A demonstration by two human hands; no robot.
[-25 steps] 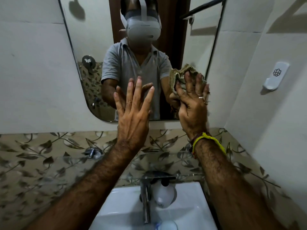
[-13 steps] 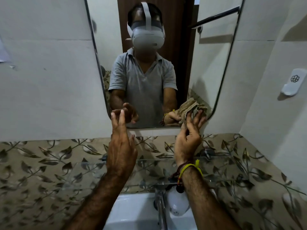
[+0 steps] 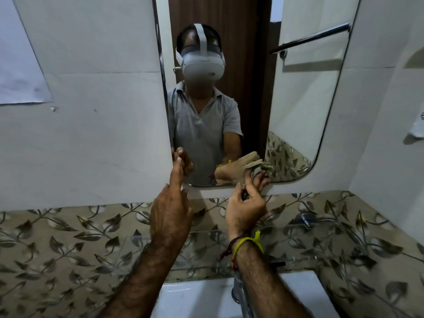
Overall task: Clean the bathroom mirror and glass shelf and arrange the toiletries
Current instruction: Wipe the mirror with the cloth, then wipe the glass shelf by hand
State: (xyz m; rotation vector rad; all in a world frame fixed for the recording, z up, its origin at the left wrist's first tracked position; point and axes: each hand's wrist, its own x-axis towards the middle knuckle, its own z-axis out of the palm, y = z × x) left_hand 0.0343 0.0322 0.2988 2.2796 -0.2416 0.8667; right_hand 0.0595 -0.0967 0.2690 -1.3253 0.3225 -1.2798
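Observation:
The wall mirror [image 3: 305, 106] hangs above a band of leaf-patterned tile. My right hand [image 3: 246, 207] grips a crumpled beige cloth [image 3: 257, 173] and presses it against the mirror's bottom edge. My left hand [image 3: 171, 212] is raised beside it with the index finger stretched out, its tip touching the mirror's lower left corner; it holds nothing. The glass shelf [image 3: 206, 251] runs below both wrists, and no toiletries show on the visible part. The mirror reflects a person with both hands and the cloth.
A white basin [image 3: 202, 299] with a chrome tap [image 3: 238, 292] sits under the shelf. A chrome shelf bracket [image 3: 304, 219] is on the tile at right. A white holder [image 3: 416, 131] is fixed to the right wall. A sheet of paper [image 3: 18, 72] hangs on the left wall.
Both hands have dropped from the mirror's middle to its bottom edge. My left hand went from flat palm with spread fingers to one pointing finger. The view shifted left and back.

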